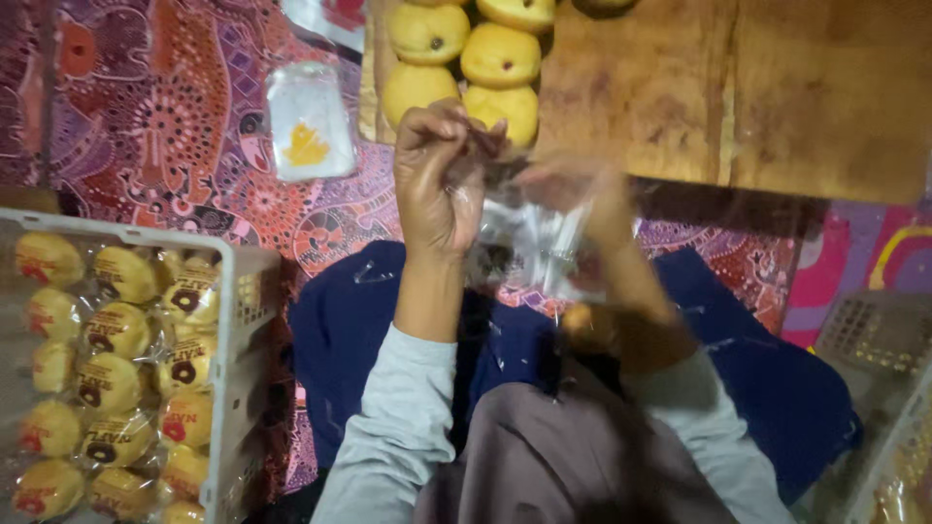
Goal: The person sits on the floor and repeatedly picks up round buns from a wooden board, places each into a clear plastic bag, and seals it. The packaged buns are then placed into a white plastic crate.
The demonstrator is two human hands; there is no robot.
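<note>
Now I'm pinching a clear plastic wrapper (529,243) mid-frame with left hand (442,180); right hand (582,194) blurred, grip unclear. Wrapped buns (107,359) are filling the crate (228,320) lower left; bare buns (466,63) are waiting up top.

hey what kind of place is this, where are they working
Likely a home bakery packing spot on the floor: unwrapped buns on a wooden board, a crate of wrapped buns, patterned mat.

One head-worn camera looks steeply down, close over the person's lap and raised hands, facing the wooden board (738,97) ahead.
</note>
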